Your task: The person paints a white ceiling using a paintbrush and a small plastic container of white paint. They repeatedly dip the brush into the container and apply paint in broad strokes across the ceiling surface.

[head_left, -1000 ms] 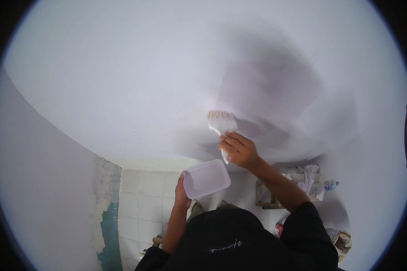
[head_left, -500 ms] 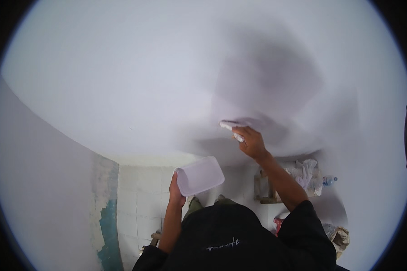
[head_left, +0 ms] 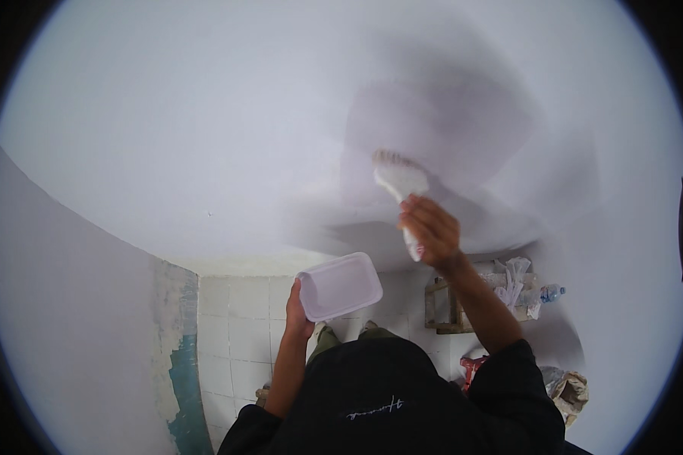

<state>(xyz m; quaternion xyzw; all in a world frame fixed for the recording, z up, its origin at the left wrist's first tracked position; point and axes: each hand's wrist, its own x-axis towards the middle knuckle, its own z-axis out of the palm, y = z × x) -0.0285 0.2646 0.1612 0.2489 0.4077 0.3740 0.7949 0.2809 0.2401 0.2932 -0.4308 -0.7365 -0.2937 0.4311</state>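
My right hand point(head_left: 431, 230) is closed round the handle of a white paintbrush point(head_left: 402, 180), its bristles turned up toward the pale wall point(head_left: 228, 129). Whether the bristles touch the wall I cannot tell. Around the brush, a faintly mauve damp-looking area mixes with shadows on the wall. Lower and to the left, my left hand point(head_left: 298, 312) grips the left side of a white rectangular plastic tub point(head_left: 341, 287). The tub is tilted so its inside shows, coated in something pale lilac.
A wooden crate point(head_left: 454, 315) with plastic bags point(head_left: 516, 277) and a clear bottle point(head_left: 552, 293) stands at the wall's foot on the right. Nearer lie a red item point(head_left: 472, 368) and a crumpled sack point(head_left: 569, 394). Peeling teal paint point(head_left: 184, 379) marks the left wall beside the tiled floor point(head_left: 235, 318).
My right hand has swung the brush, so its bristles now sit higher and its broad face shows. The tub in my left hand has shifted slightly up and right.
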